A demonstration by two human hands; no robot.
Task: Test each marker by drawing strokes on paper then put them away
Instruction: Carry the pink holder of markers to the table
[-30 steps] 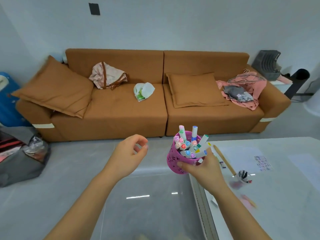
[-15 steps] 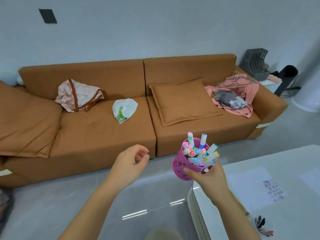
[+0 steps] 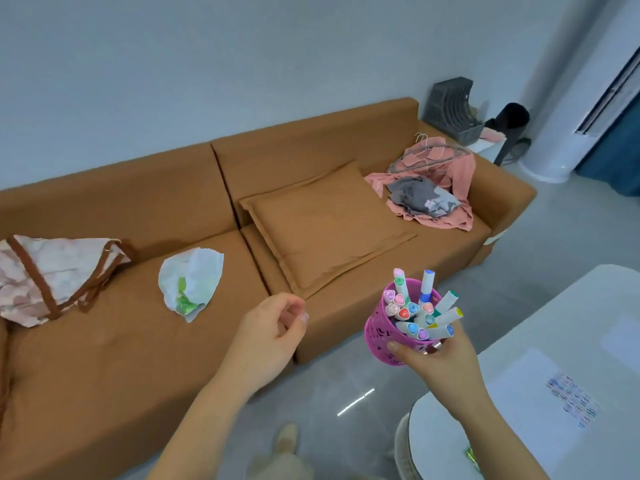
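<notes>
Your right hand [image 3: 438,358] wraps its grip around the lower wall of the pink cup [image 3: 391,337], holding it in the air off the near-left corner of the white surface [image 3: 554,341]; the markers [image 3: 420,311] stand packed inside it, caps up. Your left hand [image 3: 268,336] hangs to the left of the cup, well apart from it, fingers loosely curled toward the thumb with nothing in them. The paper [image 3: 540,396] with test strokes lies flat on the surface, to the right of the cup.

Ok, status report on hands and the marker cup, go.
Right hand grips pink marker cup, clear of table. Left hand empty, loosely curled. Paper shows strokes. Nothing blocking.
</notes>
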